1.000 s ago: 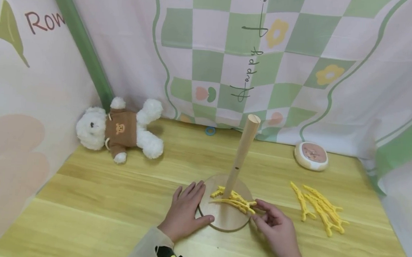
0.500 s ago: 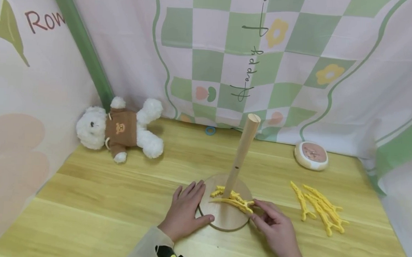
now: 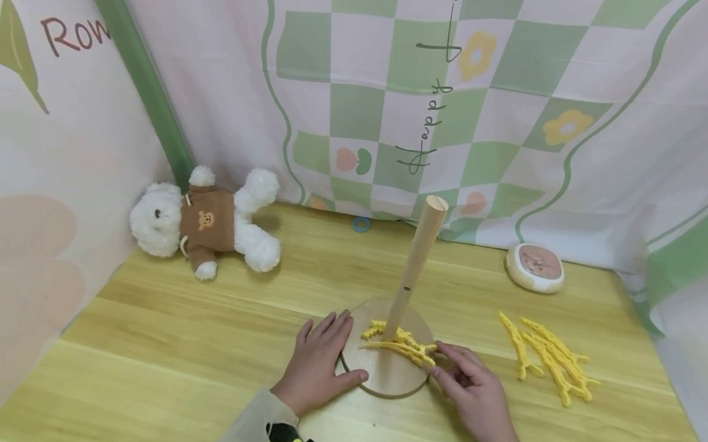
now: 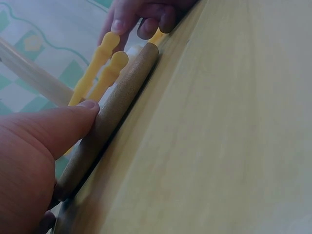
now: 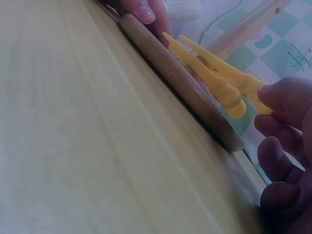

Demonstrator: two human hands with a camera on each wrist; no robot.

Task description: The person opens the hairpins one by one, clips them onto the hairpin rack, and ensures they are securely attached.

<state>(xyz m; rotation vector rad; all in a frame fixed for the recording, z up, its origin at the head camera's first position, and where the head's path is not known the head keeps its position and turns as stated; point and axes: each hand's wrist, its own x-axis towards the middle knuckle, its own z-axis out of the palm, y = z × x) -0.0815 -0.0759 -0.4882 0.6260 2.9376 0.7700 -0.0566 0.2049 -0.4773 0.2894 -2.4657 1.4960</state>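
Note:
A round wooden base [image 3: 389, 383] with an upright wooden post [image 3: 415, 265] stands on the table. Yellow branch-like plastic pieces [image 3: 373, 330] with forked ends surround the foot of the post. My left hand [image 3: 317, 371] rests at the base's left edge, fingers extended, with its thumb [image 4: 73, 122] over the rim. On the other side, my right hand [image 3: 477, 397] pinches the forked end of one yellow branch piece [image 5: 248, 87] between thumb and forefinger, low over the base. A second yellow piece [image 5: 214, 83] lies alongside it in the right wrist view.
Several more yellow branch pieces [image 3: 552, 361] lie on the table at right. Behind them sits a rounded white device [image 3: 536, 268] with a pinkish face. A plush toy [image 3: 208, 222] in a brown top lies back left. A small blue ring [image 3: 361, 231] lies near the patterned curtain [image 3: 409, 116].
My right hand has shifted slightly left along with the yellow branch piece, then held nearly still. The left hand and the wooden base have stayed in place.

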